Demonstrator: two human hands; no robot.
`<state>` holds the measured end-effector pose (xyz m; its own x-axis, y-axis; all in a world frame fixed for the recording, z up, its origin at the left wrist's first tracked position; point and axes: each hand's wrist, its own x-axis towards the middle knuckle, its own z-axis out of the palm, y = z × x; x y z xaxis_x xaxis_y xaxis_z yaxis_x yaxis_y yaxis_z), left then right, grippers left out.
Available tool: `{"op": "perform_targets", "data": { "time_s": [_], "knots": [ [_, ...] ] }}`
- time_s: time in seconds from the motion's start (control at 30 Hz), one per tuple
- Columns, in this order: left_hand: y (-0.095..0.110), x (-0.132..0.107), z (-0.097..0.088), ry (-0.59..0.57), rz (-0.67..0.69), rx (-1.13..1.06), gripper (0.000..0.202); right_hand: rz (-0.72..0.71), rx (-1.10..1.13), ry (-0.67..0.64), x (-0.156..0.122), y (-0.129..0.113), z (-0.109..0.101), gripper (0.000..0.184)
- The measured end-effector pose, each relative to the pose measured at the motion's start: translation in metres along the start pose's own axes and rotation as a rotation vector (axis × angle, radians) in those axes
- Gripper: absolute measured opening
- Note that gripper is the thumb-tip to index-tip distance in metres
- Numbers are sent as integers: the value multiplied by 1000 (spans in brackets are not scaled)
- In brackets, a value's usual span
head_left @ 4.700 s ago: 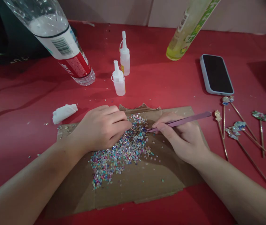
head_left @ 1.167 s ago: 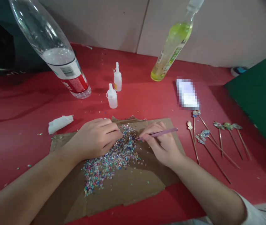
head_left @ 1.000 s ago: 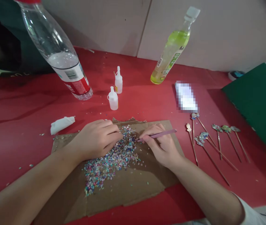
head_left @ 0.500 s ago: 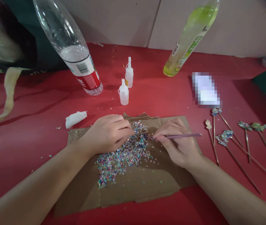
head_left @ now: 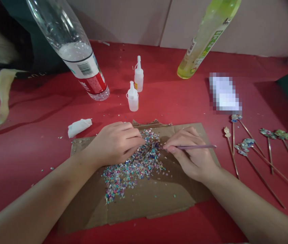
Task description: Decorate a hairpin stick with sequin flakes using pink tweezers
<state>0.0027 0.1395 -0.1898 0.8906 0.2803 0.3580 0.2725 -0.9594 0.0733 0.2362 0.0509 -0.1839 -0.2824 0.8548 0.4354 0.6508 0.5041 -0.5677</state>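
Note:
My left hand (head_left: pixel 120 142) is closed, its fingertips pinching a small gold-brown metal piece (head_left: pixel 148 147) just above the heap of coloured stone chips (head_left: pixel 128 174). Most of that piece is hidden by the fingers and blends with the chips. Held in my right hand (head_left: pixel 191 154) between thumb and fingers is a pair of slim pink tweezers (head_left: pixel 197 147), tips pointing left at the metal piece. The chips lie spread over a flat sheet of brown cardboard (head_left: pixel 164 200), under and between both hands.
Two small white dropper bottles (head_left: pixel 133 100) stand behind the cardboard. A clear water bottle (head_left: pixel 91 79) and a green drink bottle (head_left: pixel 197 47) stand farther back. A rolled white tissue (head_left: pixel 79 127) lies left; several ornamented hairpins (head_left: pixel 245 147) and a blurred-out phone-like object (head_left: pixel 225 93) lie right.
The view has shifted slightly. Both hands keep their grips near the same spot over the chips, and the tweezers' tips stay at the metal piece.

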Motion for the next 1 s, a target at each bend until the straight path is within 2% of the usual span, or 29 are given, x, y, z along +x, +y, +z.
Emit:
{"op": "perform_targets", "data": {
  "time_s": [1.0],
  "knots": [
    [0, 1, 0, -8, 2, -2, 17, 5, -9, -29, 0, 0, 0, 16]
  ]
}}
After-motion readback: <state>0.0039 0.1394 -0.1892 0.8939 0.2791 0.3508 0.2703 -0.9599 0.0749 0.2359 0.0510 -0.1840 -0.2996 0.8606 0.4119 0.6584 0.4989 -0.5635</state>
